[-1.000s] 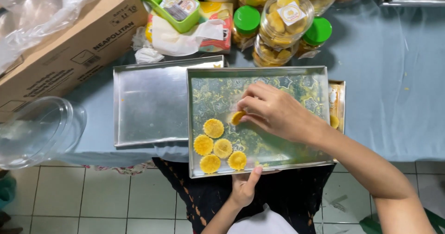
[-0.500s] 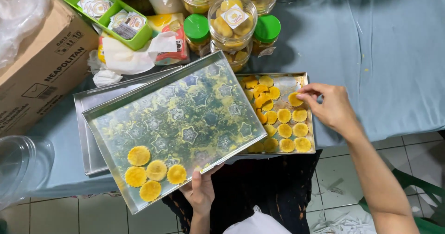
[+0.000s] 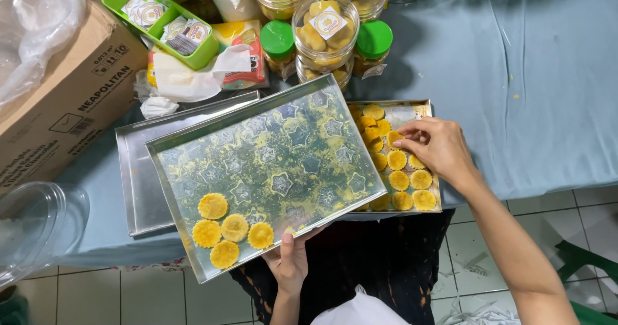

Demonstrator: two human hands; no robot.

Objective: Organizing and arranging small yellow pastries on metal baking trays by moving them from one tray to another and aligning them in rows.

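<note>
Overhead, fingertips point(image 3: 400, 143) on round, ridged yellow cookie point(image 3: 393, 138), metal tray point(image 3: 430, 103).

Two bare forearms without sleeves, left hand point(image 3: 291, 260) and right hand point(image 3: 436, 146) without rings or watch, dark patterned garment at lower centre, white cloth below it

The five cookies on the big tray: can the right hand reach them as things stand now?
Probably yes. The right hand is at the cookie tray beside it, and the five cookies lie uncovered at the big tray's near corner, with nothing between.
</note>
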